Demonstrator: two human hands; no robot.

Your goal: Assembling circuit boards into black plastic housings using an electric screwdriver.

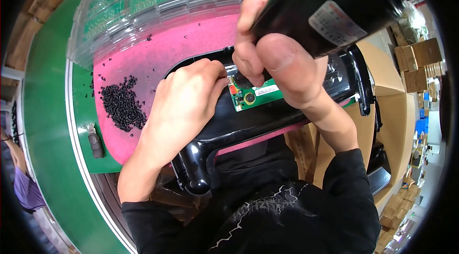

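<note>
Black tool [299,12] in right hand [289,65], grey printed label [337,23], green board [263,100]

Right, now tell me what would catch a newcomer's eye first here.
Probably the big black cylindrical tool gripped in the right hand, looming across the upper right. Next, the bright pink mat, with a heap of tiny black pieces on its left side. Then the green circuit board in the glossy black housing at the centre, with the left hand at its left end.
</note>
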